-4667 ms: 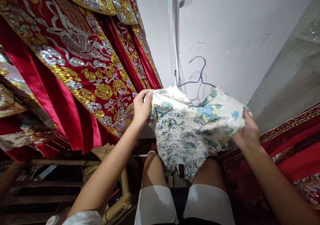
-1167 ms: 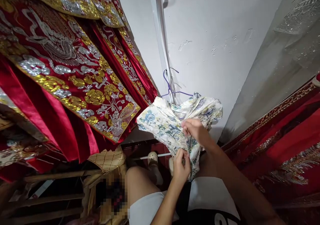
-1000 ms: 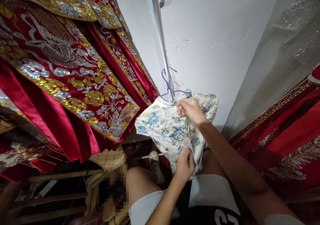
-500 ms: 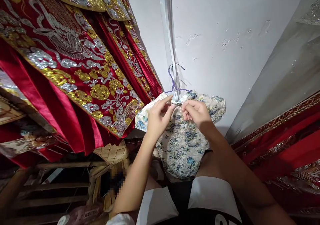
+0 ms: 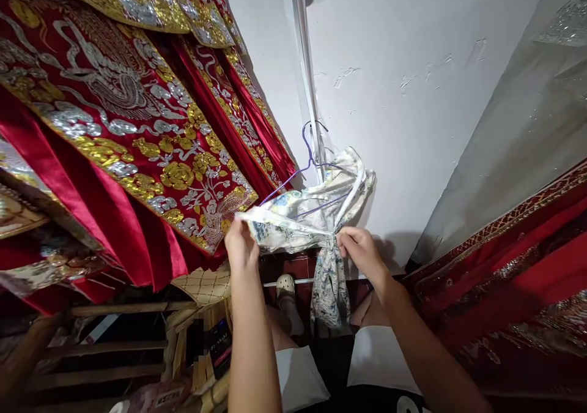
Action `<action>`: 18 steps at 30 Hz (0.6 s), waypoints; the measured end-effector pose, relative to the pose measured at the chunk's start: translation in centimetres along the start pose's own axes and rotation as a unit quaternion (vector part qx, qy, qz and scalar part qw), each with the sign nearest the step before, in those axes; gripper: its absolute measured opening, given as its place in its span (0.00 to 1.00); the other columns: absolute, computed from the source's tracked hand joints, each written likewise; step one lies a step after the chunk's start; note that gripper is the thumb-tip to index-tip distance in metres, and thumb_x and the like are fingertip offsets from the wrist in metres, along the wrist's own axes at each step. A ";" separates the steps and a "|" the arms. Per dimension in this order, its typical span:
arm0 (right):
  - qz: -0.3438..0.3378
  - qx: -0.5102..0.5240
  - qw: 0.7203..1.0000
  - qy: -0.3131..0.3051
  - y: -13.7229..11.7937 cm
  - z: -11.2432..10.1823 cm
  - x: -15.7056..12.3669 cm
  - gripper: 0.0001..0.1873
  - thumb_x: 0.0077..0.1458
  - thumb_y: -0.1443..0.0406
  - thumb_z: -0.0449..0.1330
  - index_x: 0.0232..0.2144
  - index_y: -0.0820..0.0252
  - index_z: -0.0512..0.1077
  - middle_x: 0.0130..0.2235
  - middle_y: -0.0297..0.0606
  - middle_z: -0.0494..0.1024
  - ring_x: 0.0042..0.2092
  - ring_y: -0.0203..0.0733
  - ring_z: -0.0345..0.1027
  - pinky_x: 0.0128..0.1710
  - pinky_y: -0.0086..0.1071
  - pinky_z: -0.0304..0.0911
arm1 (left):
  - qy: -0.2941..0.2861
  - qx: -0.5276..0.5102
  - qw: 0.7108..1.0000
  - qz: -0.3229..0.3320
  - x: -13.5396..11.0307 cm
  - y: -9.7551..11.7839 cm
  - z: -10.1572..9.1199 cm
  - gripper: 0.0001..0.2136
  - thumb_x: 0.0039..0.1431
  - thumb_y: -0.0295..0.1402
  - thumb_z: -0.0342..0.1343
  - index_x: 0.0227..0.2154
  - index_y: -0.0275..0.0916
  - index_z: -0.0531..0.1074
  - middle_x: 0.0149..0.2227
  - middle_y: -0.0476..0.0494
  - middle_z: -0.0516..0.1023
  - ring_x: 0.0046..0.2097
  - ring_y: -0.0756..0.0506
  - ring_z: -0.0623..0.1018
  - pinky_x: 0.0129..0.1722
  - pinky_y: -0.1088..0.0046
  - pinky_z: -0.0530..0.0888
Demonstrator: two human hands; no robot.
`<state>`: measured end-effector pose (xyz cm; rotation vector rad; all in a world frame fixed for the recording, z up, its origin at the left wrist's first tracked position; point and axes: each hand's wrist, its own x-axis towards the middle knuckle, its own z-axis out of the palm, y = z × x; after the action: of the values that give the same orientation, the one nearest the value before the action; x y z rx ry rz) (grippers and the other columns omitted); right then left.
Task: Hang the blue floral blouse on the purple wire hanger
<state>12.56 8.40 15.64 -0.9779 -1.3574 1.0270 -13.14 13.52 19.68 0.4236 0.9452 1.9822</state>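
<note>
Fingers point(image 5: 351, 240) closed, the left hand point(image 5: 242, 243) pinches one side of the flowered blouse point(image 5: 329, 272), the right hand point(image 5: 360, 251) its bunched middle.

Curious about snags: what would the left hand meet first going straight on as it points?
Probably the red-and-gold cloth, past the blouse that the left hand pinches; depth is unclear.

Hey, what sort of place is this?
Possibly a costume store or dressing corner: sequined red cloth hangs at left, glittery red fabric at right, and a floral top is on a purple hanger.
</note>
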 end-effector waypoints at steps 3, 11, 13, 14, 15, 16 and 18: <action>0.034 0.082 0.996 0.016 1.0 1.0 -3.1 0.12 0.52 0.63 0.55 0.18 0.56 0.66 0.16 0.28 0.64 0.21 0.34 0.57 0.25 0.30 0.53 | 0.015 -0.027 0.994 -0.103 -2.0 -4.5 -3.3 0.07 0.66 0.24 0.52 0.33 0.35 0.73 0.25 0.49 0.75 0.26 0.54 0.75 0.30 0.83 0.74; 0.166 0.065 0.982 -0.067 5.7 -1.0 -8.8 0.19 0.49 0.57 0.57 0.12 0.55 0.62 0.12 0.28 0.57 0.16 0.32 0.46 0.20 0.31 0.42 | -0.018 -0.037 0.977 -0.207 -8.8 -11.2 -7.6 0.05 0.51 0.26 0.67 0.29 0.34 0.75 0.28 0.48 0.78 0.30 0.50 0.79 0.34 0.78 0.76; 0.202 0.009 0.964 -0.174 6.0 -1.7 -8.9 0.22 0.52 0.55 0.59 0.11 0.55 0.63 0.12 0.29 0.58 0.17 0.33 0.48 0.20 0.30 0.45 | -0.056 -0.050 0.977 -0.199 -9.5 -10.3 -7.6 0.10 0.47 0.29 0.71 0.27 0.36 0.75 0.28 0.50 0.77 0.30 0.50 0.78 0.36 0.77 0.75; 0.202 -0.011 0.961 -0.189 6.0 -1.8 -8.8 0.24 0.54 0.53 0.60 0.12 0.56 0.64 0.13 0.30 0.61 0.18 0.34 0.52 0.22 0.30 0.48 | -0.090 -0.056 0.976 -0.189 -9.9 -9.7 -7.3 0.12 0.45 0.32 0.73 0.27 0.37 0.74 0.28 0.51 0.76 0.30 0.50 0.77 0.35 0.77 0.74; 0.190 -0.017 0.966 -0.175 6.0 -1.7 -8.6 0.25 0.56 0.50 0.61 0.14 0.56 0.67 0.15 0.32 0.65 0.21 0.36 0.56 0.24 0.31 0.52 | -0.134 -0.060 0.973 -0.177 -10.4 -9.1 -7.0 0.14 0.45 0.34 0.74 0.26 0.38 0.73 0.28 0.51 0.75 0.30 0.50 0.76 0.35 0.77 0.73; 0.175 -0.006 0.975 -0.135 6.0 -1.5 -8.4 0.26 0.57 0.45 0.60 0.18 0.56 0.71 0.20 0.35 0.71 0.24 0.38 0.60 0.27 0.32 0.56 | -0.186 -0.059 0.967 -0.164 -11.0 -8.5 -6.5 0.15 0.46 0.38 0.74 0.26 0.38 0.72 0.28 0.51 0.75 0.31 0.49 0.76 0.35 0.76 0.72; 0.159 0.051 0.985 -0.041 5.9 -0.9 -8.0 0.32 0.54 0.34 0.56 0.27 0.54 0.77 0.30 0.42 0.78 0.33 0.45 0.68 0.33 0.36 0.63 | -0.301 -0.019 0.942 -0.146 -12.6 -7.7 -5.1 0.17 0.51 0.45 0.71 0.26 0.39 0.72 0.31 0.47 0.77 0.33 0.48 0.76 0.35 0.75 0.72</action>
<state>13.72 2.41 7.72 -1.1070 -1.2243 1.3761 -4.79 3.28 11.27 0.7655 0.5385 1.4634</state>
